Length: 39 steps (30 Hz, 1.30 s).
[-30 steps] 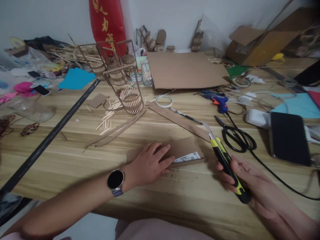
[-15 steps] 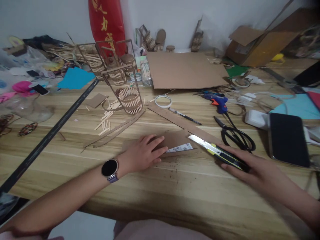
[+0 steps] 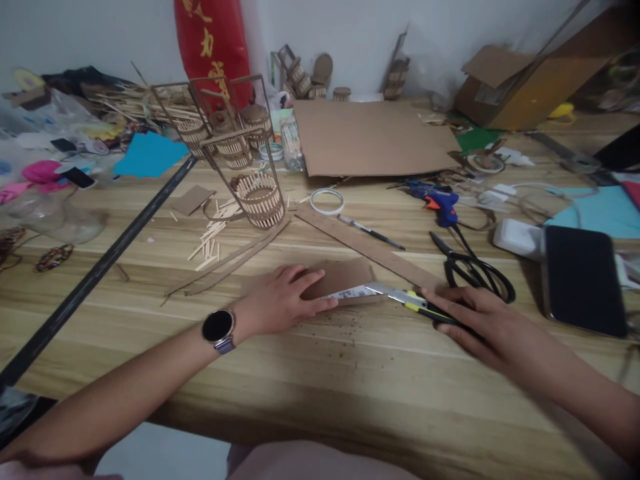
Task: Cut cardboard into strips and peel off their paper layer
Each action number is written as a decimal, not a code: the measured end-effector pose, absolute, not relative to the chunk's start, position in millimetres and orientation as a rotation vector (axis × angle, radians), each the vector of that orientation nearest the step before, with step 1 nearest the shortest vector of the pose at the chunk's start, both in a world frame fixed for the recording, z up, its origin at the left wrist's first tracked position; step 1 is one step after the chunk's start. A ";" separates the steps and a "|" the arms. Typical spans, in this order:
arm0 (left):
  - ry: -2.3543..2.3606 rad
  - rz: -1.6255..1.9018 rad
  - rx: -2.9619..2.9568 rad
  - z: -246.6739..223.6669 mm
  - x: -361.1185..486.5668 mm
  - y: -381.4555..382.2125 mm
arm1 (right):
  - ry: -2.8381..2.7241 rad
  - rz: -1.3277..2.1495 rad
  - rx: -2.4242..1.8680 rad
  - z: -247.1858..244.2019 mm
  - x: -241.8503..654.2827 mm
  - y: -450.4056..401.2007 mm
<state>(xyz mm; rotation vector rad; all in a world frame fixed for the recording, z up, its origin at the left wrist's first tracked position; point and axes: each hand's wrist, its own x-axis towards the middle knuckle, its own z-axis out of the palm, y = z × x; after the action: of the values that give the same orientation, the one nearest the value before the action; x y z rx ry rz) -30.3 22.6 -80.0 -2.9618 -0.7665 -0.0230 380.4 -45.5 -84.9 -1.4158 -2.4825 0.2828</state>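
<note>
My left hand (image 3: 277, 300), with a watch on its wrist, lies with fingers spread on a small brown cardboard piece (image 3: 345, 272). A raised flap shows a printed white strip along that piece's near side. My right hand (image 3: 475, 317) grips a yellow-and-black utility knife (image 3: 417, 303) with its blade out. The blade lies across the right end of the printed strip; whether it is cutting in I cannot tell. Brown crumbs lie on the table just below. Behind the knife runs a long cardboard strip (image 3: 360, 247).
A small slatted basket (image 3: 260, 200) with a tall handle stands behind my left hand, among loose sticks. Farther back lies a large cardboard sheet (image 3: 375, 137). To the right are black scissors (image 3: 475, 273), a blue glue gun (image 3: 443, 207) and a phone (image 3: 583, 280). A pen (image 3: 373, 232) lies mid-table.
My right hand has brought the knife left and down, so its blade now meets the cardboard at the printed strip. My left hand has shifted slightly left.
</note>
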 end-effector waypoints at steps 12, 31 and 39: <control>-0.925 -0.046 -3.004 -81.2 -23.7 20.9 | -2.504 0.127 -1.422 -89.6 374.1 -46.7; -1.182 -0.165 -2.944 -80.2 8.9 -26.2 | -2.486 -0.009 -1.455 -97.1 365.2 -32.1; -1.237 -0.236 -2.953 -85.8 7.8 -25.9 | -2.514 -0.094 -1.435 -96.8 366.1 -40.2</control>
<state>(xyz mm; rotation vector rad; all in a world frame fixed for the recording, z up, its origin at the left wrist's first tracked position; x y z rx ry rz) 7.8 -25.9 -85.8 -2.9533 -1.2375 -0.2356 366.1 -40.2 -96.8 -1.4346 -2.5140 -0.0942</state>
